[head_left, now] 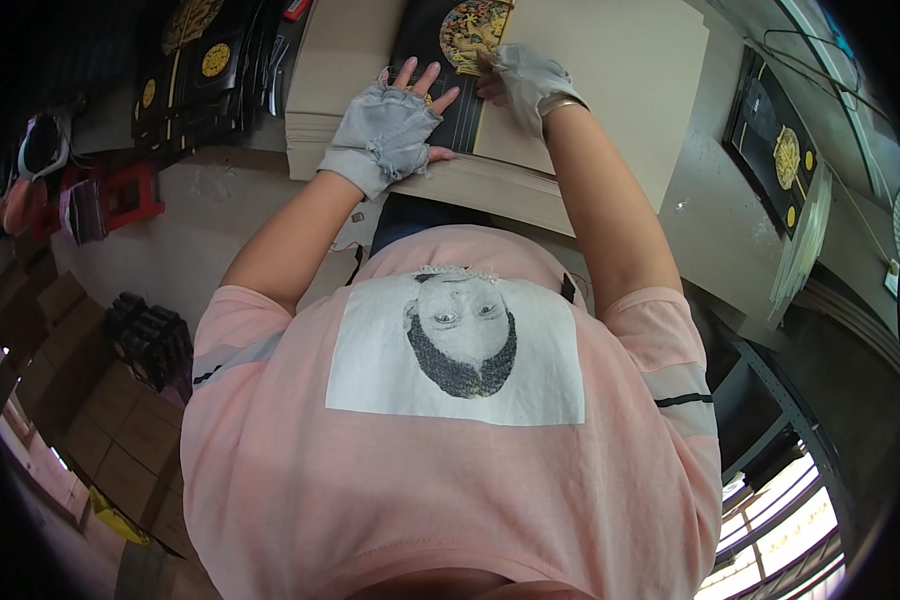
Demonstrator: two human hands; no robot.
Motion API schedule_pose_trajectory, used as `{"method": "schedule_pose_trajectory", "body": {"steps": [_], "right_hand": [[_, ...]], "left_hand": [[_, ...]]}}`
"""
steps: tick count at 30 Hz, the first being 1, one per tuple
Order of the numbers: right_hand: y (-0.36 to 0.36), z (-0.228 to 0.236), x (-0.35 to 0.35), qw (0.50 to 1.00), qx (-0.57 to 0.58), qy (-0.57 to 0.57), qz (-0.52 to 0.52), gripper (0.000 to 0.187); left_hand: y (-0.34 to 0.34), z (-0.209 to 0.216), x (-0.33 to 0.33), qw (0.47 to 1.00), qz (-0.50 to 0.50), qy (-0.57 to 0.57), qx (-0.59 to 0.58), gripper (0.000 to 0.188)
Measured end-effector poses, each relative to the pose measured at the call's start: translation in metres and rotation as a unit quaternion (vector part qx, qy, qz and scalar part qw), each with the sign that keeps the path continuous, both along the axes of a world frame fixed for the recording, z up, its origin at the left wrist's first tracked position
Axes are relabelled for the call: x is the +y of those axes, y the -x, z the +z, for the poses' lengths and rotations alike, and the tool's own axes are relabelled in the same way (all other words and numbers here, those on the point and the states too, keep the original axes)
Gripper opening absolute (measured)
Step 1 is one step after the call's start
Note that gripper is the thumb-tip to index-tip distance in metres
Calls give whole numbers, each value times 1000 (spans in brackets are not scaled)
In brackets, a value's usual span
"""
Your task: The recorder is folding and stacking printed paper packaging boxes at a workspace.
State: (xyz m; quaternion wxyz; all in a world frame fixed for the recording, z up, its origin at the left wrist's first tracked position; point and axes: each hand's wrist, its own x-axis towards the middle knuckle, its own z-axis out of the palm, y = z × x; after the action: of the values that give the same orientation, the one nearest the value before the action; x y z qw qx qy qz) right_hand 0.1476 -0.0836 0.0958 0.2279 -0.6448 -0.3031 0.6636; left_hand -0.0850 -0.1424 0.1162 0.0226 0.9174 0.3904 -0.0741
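- My left hand (395, 125), in a grey glove with no fingertips, lies flat and open on the black sheet (450, 90).
- My right hand (525, 75), gloved too, pinches the sheet's edge near the round gold picture (473, 30).
- The black sheet lies on top of a stack of tan boards (610, 70) on the table (710, 240).
- More black sheets (205, 65) lie off to my left.
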Motion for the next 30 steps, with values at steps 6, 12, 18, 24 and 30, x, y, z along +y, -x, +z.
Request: {"method": "schedule_pose_trajectory", "body": {"steps": [6,12,18,24,30], "right_hand": [[-2,-7,2,1000,8,9,-2,37],[1,-2,0,1000,-8,1,8,38],[0,-2,1,1000,1,15,-6,37],[0,-7,3,1000,-9,11,3,38],[2,-5,1,1000,-4,-1,-3,38]], "left_hand": [[-3,1,1,1000,1,3,14,90],[-2,1,1,1000,5,2,26,88],[0,-1,2,1000,2,4,22,88],[-1,1,3,1000,-4,1,24,85],[1,-4,2,999,1,6,32,85]]}}
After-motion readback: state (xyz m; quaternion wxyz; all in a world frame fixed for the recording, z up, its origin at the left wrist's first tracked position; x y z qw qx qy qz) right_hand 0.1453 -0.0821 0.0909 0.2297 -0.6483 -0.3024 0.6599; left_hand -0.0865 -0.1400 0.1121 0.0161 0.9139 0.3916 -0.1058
